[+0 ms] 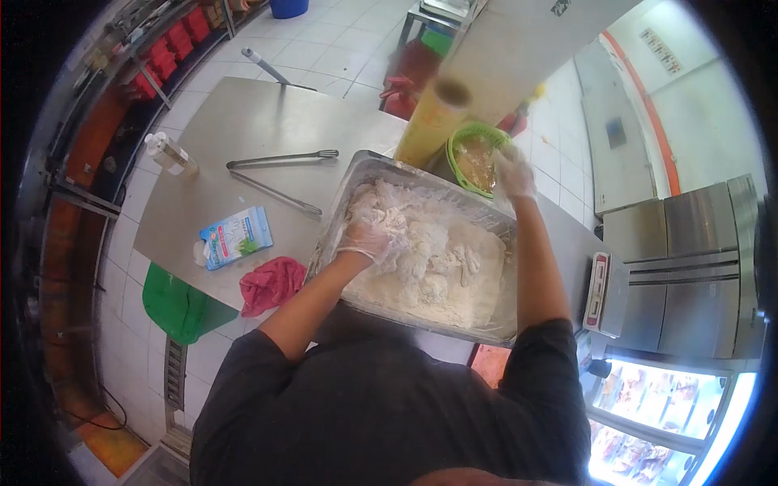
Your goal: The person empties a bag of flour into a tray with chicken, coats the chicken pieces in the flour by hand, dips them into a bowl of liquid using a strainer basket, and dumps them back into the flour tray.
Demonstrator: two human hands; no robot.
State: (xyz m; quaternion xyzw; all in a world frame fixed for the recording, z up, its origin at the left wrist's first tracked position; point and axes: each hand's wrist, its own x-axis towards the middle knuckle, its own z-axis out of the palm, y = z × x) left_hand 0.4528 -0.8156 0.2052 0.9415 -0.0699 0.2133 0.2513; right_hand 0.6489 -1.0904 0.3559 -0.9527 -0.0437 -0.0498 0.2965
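- Left hand (369, 236): sheathed in a translucent glove; placed within the metal tray (350, 298), in contact with flour-coated pieces (421, 251). Grip: partly hidden by flour; whether the fingers are apart or together cannot be told.
- Right hand (515, 173): likewise gloved, at the rim of the green basket (459, 172), beyond the far right part of the tray. Grip: blurred; spread or closed fingers cannot be distinguished, nor whether anything is held.
- Flour-coated pieces: heaped in the left and middle parts of the tray, with loose pale flour (478, 300) around them and toward the near side.
- Green basket: just beside the tray's far edge, holding brownish contents dusted with white.
- Yellow cylinder (429, 121): upright beside the basket, its open end uppermost.
- Tabletop (235, 121), left of the tray: metal tongs (279, 180) lying with arms spread; blue-and-white packet (237, 238) lying flat; crumpled red cloth (272, 285) at the near edge, near the tray; capped bottle (170, 154) near the left edge.
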